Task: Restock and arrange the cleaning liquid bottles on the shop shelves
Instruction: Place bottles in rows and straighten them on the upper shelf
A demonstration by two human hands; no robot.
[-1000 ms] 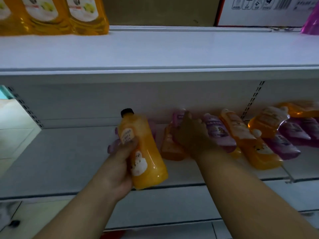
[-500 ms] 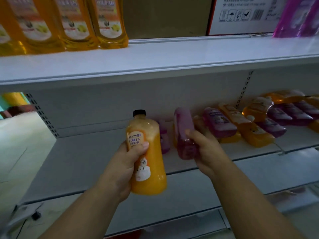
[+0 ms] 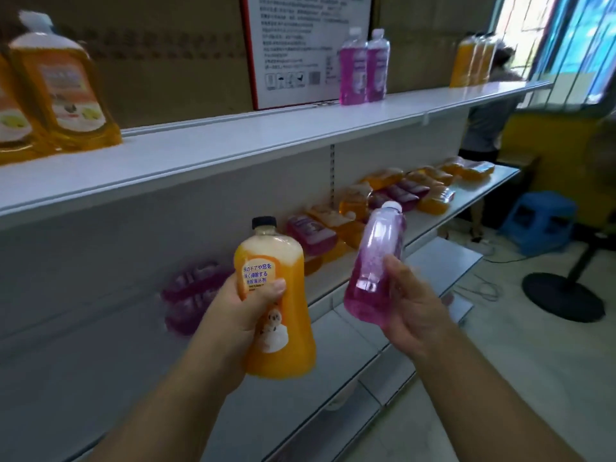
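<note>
Two bottles are held up in front of the middle shelf [image 3: 393,261]: the left hand [image 3: 238,308] wraps its fingers around the orange bottle [image 3: 278,315], thumb across the label, while just to its right the right hand [image 3: 408,308] grips the purple bottle [image 3: 375,261], which tilts rightward, cap uppermost.

Daylight enters from the barred blue-tinted window [image 3: 573,45] at far right, leaving the near left dim and the underside of the white metal upper shelf [image 3: 233,151] shaded. Motion blur smears the purple bottles lying at left [image 3: 193,291]. Wide-angle distortion bends shelf edges.
</note>
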